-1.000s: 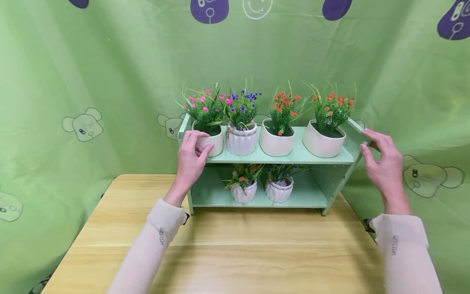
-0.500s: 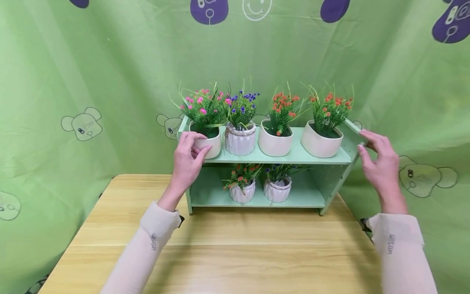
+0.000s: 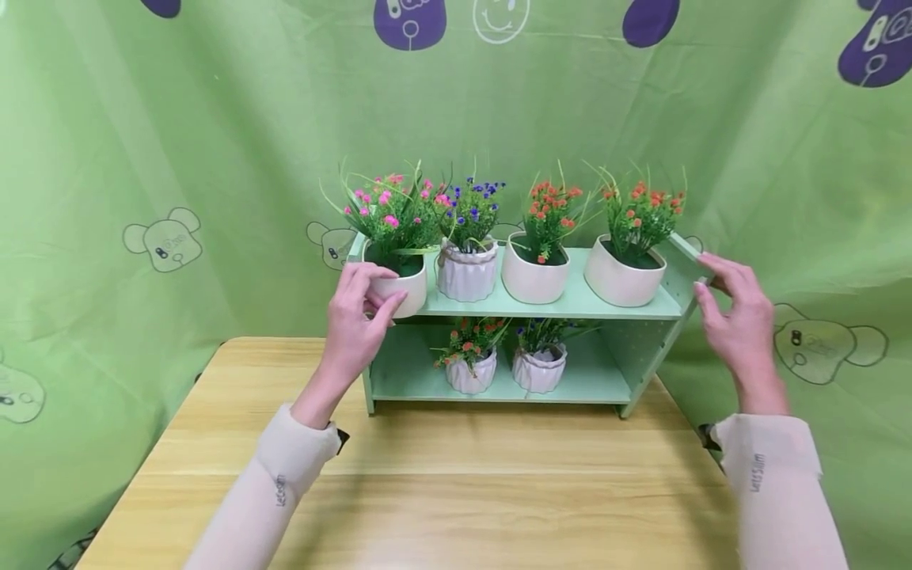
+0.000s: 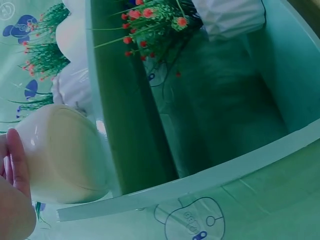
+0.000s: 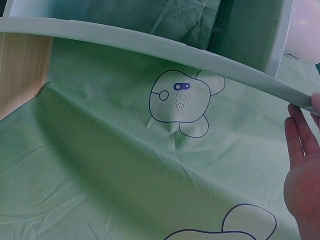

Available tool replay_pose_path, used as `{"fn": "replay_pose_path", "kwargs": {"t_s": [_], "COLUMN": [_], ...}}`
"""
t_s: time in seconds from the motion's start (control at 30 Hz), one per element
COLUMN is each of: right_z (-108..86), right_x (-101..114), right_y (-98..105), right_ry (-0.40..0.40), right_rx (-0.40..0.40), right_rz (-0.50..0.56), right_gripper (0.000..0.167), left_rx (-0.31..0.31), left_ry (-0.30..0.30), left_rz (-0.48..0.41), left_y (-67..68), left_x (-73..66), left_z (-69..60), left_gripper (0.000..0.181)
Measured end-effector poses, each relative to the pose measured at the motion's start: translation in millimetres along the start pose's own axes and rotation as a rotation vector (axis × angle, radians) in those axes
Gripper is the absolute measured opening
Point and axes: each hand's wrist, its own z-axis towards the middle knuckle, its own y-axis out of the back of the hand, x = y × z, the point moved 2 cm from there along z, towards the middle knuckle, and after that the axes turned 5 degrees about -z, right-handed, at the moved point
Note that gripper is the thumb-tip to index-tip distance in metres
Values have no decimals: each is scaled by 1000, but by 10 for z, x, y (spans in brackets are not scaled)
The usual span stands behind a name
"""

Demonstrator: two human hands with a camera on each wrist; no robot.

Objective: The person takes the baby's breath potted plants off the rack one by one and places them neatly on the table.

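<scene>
At the left end of the mint-green two-tier shelf (image 3: 620, 310), my left hand (image 3: 352, 324) grips a white pot of pink artificial flowers (image 3: 409, 295) between thumb and fingers. This pot juts past the top tier's front edge, and its underside (image 4: 75, 155) shows in the left wrist view. My right hand (image 3: 741, 317) holds the upper front corner of the shelf's right side panel, thumb on one side and fingers on the other. Beside the pink plant stands a ribbed white pot with blue-purple flowers (image 3: 468, 269).
Two smooth white pots with orange-red flowers, a middle one (image 3: 536, 273) and a right one (image 3: 624, 273), share the top tier. Below stand two ribbed pots, one red-flowered (image 3: 472, 372) and one blue-flowered (image 3: 539, 370). A wooden table (image 3: 456, 491) bears the shelf; a green curtain (image 3: 235, 119) hangs behind.
My left hand has drawn the pink-flowered pot slightly left and forward, over the top tier's front edge. My right hand has kept its hold on the side panel.
</scene>
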Motion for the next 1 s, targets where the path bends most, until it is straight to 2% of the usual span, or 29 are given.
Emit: {"fn": "replay_pose_path", "kwargs": {"t_s": [0.4,0.63,1.0], "right_z": [-2,0,-1], "right_x": [6,5,3], "right_y": [8,-3,-19], "right_ry": [-8,-5,-7], "right_rx": [4,-3,-5], "right_rz": [-6,-6,-17], "right_gripper": [47,47,47], "left_rx": [3,-4,-22], "left_ry": [8,-7,-16], "left_rz": [-27,-29,-47], "left_y": [109,179,352], "left_x": [-171,-248,-393], "left_z": [-124,-204,-440], "left_gripper": [28,28,31]}}
